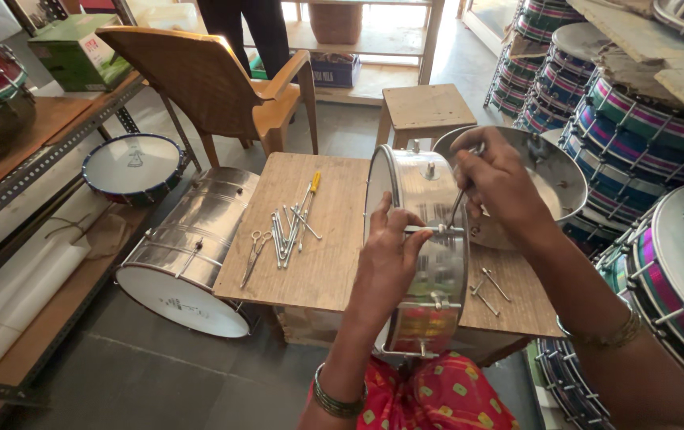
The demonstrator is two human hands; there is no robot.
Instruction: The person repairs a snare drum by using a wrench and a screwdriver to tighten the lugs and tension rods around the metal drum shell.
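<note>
Head view: left hand [386, 255] pinches a rod [429, 229] on the steel drum [426, 239]; right hand [495, 179] pinches a hook [457, 209]. Drum, standing on edge, might roll off the tabletop [322, 255].

Single head-worn cam, no second view, so no overlap to report. Looks steeply down and forward from above the low wooden table [310, 263], which sits mid-frame at close range. Both forearms enter from the bottom edge. Beyond the table the view reaches a wooden chair [214, 87] and stool [422, 107]. Left of the table: floor and a steel drum [191, 247]. Right: stacked drums [637, 135].
</note>
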